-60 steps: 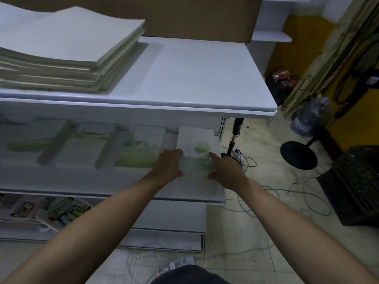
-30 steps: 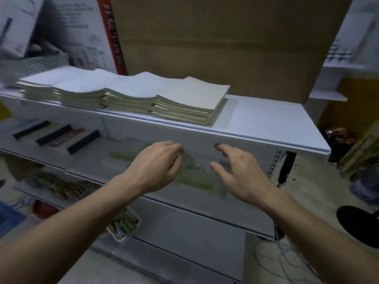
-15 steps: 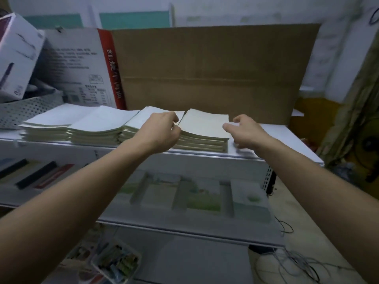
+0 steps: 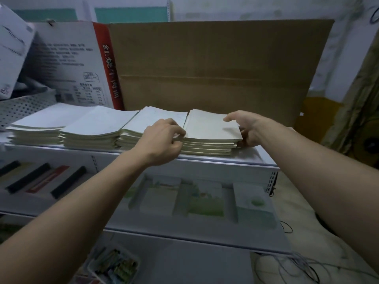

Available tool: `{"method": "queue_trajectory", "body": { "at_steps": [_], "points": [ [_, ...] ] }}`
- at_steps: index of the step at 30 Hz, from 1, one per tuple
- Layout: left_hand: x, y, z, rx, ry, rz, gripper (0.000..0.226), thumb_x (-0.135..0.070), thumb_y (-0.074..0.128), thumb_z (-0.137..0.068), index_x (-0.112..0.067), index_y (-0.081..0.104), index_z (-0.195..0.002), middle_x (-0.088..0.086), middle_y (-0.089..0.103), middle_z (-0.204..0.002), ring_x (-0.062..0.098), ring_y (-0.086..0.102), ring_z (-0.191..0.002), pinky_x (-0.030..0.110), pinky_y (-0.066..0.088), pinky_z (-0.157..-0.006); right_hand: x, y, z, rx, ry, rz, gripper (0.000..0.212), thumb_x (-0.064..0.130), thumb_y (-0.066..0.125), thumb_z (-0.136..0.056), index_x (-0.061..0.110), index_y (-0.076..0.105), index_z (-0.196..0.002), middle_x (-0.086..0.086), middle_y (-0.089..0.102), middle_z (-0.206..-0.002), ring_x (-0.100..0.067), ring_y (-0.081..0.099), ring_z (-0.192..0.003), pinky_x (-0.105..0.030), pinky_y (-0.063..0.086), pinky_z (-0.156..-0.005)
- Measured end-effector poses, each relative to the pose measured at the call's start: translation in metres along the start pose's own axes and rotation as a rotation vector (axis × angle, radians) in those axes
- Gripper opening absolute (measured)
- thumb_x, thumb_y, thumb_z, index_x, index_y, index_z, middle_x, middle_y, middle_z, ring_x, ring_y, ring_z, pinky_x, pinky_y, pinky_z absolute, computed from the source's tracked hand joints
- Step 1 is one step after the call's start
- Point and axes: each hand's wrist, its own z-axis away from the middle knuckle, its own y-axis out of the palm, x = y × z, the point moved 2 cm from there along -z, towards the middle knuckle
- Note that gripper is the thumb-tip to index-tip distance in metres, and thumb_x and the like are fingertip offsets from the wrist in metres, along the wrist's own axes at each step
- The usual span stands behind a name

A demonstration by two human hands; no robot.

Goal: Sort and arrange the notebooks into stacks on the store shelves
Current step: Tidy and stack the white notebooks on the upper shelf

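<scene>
Several stacks of pale notebooks lie side by side on the top shelf (image 4: 260, 156). The rightmost stack (image 4: 209, 130) sits between my hands. My left hand (image 4: 162, 140) grips its left edge, fingers curled into the gap beside the neighbouring stack (image 4: 155, 117). My right hand (image 4: 244, 130) holds the right edge, thumb on the top cover and fingers down the side. On the middle shelf (image 4: 184, 228) lie illustrated green-and-white notebooks (image 4: 207, 201) in a row.
A big brown cardboard sheet (image 4: 215, 64) stands behind the stacks, with printed boxes (image 4: 67, 64) to its left. Dark-spined books (image 4: 41, 179) lie on the middle shelf's left. A tray of small items (image 4: 114, 265) sits low down. Cables (image 4: 297, 265) trail on the floor at right.
My hands left the illustrated notebook on the middle shelf, rose to the top shelf and closed on both sides of the rightmost stack. My view lifted with them.
</scene>
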Motion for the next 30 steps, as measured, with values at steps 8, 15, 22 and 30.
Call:
{"method": "queue_trajectory", "body": {
  "at_steps": [8,15,22,30],
  "points": [
    [0.006,0.004,-0.01,-0.007,0.021,0.151,0.031,-0.015,0.057,-0.095,-0.016,0.076,-0.119,0.001,0.063,-0.124,0.017,0.06,-0.101,0.026,0.041,-0.085,0.011,0.007,0.006,0.136,-0.056,-0.112,0.053,0.013,0.077,-0.075,0.008,0.055,-0.123,-0.016,0.069,-0.117,-0.033,0.073,-0.097,-0.049,0.057,-0.09],
    [0.01,0.005,-0.015,-0.071,-0.05,0.219,0.024,-0.018,0.056,-0.099,-0.019,0.076,-0.111,-0.004,0.065,-0.111,0.015,0.062,-0.094,0.031,0.046,-0.081,-0.003,0.016,0.002,0.211,-0.087,-0.194,0.018,0.005,0.067,-0.089,0.005,0.066,-0.107,-0.015,0.073,-0.111,-0.031,0.071,-0.094,-0.048,0.058,-0.088],
    [-0.003,-0.008,-0.03,0.017,-0.146,0.162,0.024,-0.03,0.052,-0.1,-0.02,0.072,-0.11,-0.002,0.072,-0.108,0.018,0.066,-0.095,0.031,0.052,-0.079,-0.019,-0.007,0.01,0.024,-0.301,-0.451,0.067,-0.009,0.074,-0.08,0.014,0.044,-0.135,-0.01,0.066,-0.117,-0.032,0.071,-0.091,-0.043,0.062,-0.065],
    [-0.067,0.025,-0.077,-0.082,-0.199,1.051,0.113,-0.069,0.08,-0.071,-0.013,0.028,-0.154,0.002,0.055,-0.146,0.015,0.06,-0.126,0.045,0.049,-0.111,-0.026,-0.065,0.024,0.104,-0.711,-0.414,0.069,-0.003,0.076,-0.081,0.018,0.047,-0.14,-0.013,0.064,-0.127,-0.03,0.067,-0.113,-0.046,0.058,-0.092]
  ]
}}
